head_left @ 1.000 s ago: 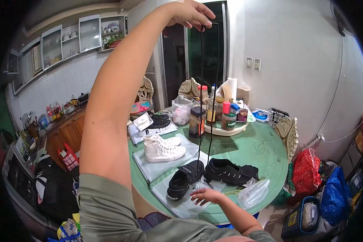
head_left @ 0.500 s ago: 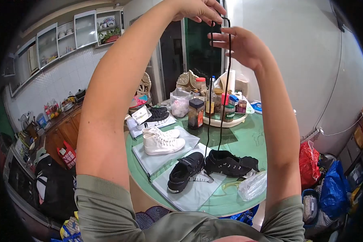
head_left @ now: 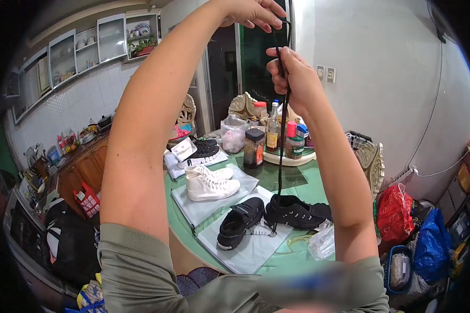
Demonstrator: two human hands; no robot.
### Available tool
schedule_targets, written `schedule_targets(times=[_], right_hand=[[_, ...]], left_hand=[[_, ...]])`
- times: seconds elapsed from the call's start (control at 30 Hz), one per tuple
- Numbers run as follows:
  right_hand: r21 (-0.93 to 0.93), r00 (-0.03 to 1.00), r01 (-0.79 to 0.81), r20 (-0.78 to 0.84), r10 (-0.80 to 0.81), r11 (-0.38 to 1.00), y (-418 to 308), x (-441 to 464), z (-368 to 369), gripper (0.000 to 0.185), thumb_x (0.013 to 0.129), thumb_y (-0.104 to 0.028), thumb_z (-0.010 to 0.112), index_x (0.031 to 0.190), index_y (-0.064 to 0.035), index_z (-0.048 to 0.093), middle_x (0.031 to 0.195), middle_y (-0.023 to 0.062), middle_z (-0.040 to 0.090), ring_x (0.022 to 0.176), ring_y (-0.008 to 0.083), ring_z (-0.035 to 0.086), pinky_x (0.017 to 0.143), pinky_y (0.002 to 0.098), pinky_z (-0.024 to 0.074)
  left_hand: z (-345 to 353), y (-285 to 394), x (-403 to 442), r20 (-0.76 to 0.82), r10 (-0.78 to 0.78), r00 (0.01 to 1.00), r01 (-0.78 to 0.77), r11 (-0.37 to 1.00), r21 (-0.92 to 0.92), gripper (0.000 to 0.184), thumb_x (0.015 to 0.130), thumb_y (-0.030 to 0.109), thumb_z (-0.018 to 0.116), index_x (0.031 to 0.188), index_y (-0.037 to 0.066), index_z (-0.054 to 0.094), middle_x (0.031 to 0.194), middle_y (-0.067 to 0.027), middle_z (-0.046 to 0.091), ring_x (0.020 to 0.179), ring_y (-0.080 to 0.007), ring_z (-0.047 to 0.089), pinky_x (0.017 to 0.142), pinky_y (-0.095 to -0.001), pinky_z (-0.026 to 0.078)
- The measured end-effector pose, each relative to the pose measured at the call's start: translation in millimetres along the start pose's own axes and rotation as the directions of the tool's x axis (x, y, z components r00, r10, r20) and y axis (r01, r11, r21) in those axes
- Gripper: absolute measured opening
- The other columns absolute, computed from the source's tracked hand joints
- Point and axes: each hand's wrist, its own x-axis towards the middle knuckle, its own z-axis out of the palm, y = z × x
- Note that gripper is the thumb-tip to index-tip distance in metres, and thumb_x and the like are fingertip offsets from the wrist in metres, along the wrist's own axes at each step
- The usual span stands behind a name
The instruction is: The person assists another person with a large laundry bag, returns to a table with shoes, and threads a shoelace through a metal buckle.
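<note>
High at the top centre, my left hand (head_left: 255,14) pinches the upper loop of a black shoelace (head_left: 281,156). Just below it, my right hand (head_left: 292,73) is closed round the lace's two strands, drawn together. The lace hangs down to the black shoes, its lower end beside the right black shoe (head_left: 296,213). The left black shoe (head_left: 240,223) lies tilted on a pale plastic bag (head_left: 245,258). A pair of white high-top shoes (head_left: 210,185) stands on another bag behind them.
On the green round table (head_left: 318,180) are jars, a bottle (head_left: 272,128), a knotted plastic bag (head_left: 234,134) and black-and-white shoes (head_left: 201,154). Crumpled clear plastic (head_left: 322,244) lies at the right. Carved chairs (head_left: 372,164) surround the table; bags (head_left: 432,250) fill the right floor.
My right hand has risen from near the shoes to the lace and closed on it below my left hand. The two separate strands now hang together.
</note>
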Motion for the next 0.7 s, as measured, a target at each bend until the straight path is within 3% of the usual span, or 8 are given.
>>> schedule_targets(times=[0.3, 0.4, 0.53, 0.67, 0.7], right_hand=[[-0.067, 0.999, -0.028, -0.025, 0.026, 0.997, 32, -32, 0, 0.021, 0.09, -0.023, 0.038, 0.079, -0.0063, 0.045, 0.061, 0.0007, 0.046, 0.046, 0.0093, 0.041, 0.043, 0.0223, 0.0336], [0.01, 0.994, -0.034, 0.106, 0.033, 0.999, 51, -45, -12, 0.022, 0.091, -0.021, 0.036, 0.08, -0.0049, 0.044, 0.068, 0.0042, 0.052, 0.055, 0.0116, 0.05, 0.05, 0.0231, 0.0399], [-0.103, 0.99, -0.139, 0.01, 0.141, 0.985, 64, -72, -15, 0.021, 0.091, -0.02, 0.035, 0.083, -0.0036, 0.046, 0.075, 0.006, 0.055, 0.064, 0.0114, 0.053, 0.061, 0.0228, 0.043], [-0.224, 0.988, -0.123, 0.065, 0.141, 0.967, 100, -98, -29, 0.022, 0.091, -0.019, 0.035, 0.086, -0.0021, 0.049, 0.077, 0.0046, 0.057, 0.068, 0.0113, 0.053, 0.065, 0.0235, 0.0426], [-0.155, 0.975, -0.177, 0.106, 0.194, 0.972, 112, -106, -35, 0.021, 0.091, -0.017, 0.036, 0.086, -0.0014, 0.049, 0.079, 0.0046, 0.056, 0.071, 0.0115, 0.053, 0.068, 0.0239, 0.0416]], left_hand=[[-12, -9, 0, -0.04, 0.008, 0.999, -0.012, 0.997, -0.076, 0.043, 0.072, 0.018, 0.064, 0.111, 0.004, 0.051, 0.096, -0.0081, 0.061, 0.087, -0.0173, 0.057, 0.079, -0.0312, 0.041], [-17, -9, -1, -0.053, -0.041, 0.998, 0.038, 0.997, -0.064, 0.042, 0.072, 0.019, 0.064, 0.11, 0.005, 0.052, 0.096, -0.0076, 0.061, 0.086, -0.0165, 0.058, 0.079, -0.0313, 0.041], [-20, -7, -7, -0.098, -0.053, 0.994, 0.051, 0.998, -0.022, 0.041, 0.073, 0.019, 0.063, 0.11, 0.005, 0.052, 0.096, -0.0071, 0.062, 0.086, -0.0155, 0.058, 0.079, -0.0318, 0.04], [-23, -6, -11, -0.14, -0.094, 0.986, 0.092, 0.996, -0.024, 0.042, 0.072, 0.02, 0.063, 0.11, 0.006, 0.052, 0.095, -0.0068, 0.062, 0.087, -0.016, 0.058, 0.079, -0.032, 0.04], [-24, -4, -13, -0.156, -0.118, 0.981, 0.115, 0.993, -0.031, 0.042, 0.072, 0.02, 0.063, 0.11, 0.006, 0.052, 0.095, -0.0068, 0.062, 0.087, -0.0166, 0.058, 0.08, -0.0318, 0.04]])
